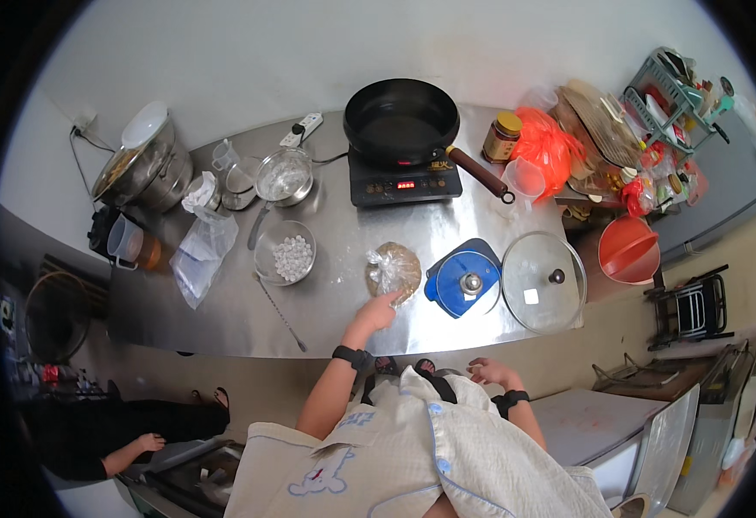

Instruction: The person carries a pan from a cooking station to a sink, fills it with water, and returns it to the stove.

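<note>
My left hand reaches over the steel table, index finger stretched out and the other fingers curled. Its fingertip is at the near edge of a knotted clear plastic bag of brown grainy stuff. My right hand hangs beyond the table's front edge, empty, with fingers apart. Right of the bag, a small glass lid with a metal knob lies over a blue item. A larger glass lid lies beside it. To the left, a clear bowl contains several whitish balls.
A black frying pan sits on a lit induction cooker, its handle pointing right. A strainer, twisted long spoon, jar, red plastic bag and red bucket surround the workspace. Another person's hand is lower left.
</note>
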The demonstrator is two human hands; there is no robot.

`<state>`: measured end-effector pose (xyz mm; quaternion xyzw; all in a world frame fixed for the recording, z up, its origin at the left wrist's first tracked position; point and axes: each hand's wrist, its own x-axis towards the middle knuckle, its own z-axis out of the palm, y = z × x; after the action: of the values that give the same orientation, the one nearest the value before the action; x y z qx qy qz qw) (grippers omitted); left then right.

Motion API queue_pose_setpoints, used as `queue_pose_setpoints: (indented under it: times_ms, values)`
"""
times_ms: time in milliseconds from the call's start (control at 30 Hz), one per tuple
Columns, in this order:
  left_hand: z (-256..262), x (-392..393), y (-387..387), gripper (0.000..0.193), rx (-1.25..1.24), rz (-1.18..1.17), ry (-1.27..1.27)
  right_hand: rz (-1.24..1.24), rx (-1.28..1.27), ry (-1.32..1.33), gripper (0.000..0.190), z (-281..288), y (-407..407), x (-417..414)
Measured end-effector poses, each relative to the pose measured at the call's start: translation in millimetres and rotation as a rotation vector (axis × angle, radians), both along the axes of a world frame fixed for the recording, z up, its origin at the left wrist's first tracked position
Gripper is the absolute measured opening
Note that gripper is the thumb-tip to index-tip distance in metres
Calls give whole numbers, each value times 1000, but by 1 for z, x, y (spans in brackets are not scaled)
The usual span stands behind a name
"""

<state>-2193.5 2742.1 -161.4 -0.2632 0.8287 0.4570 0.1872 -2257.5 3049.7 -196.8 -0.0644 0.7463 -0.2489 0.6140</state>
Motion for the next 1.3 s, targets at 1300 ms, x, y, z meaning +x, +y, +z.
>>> queue_pose_setpoints:
  times_ms: [1300]
  values:
    - [-12,24,7,62,53,-83,109,-554,110,-86,39,-19,86,46]
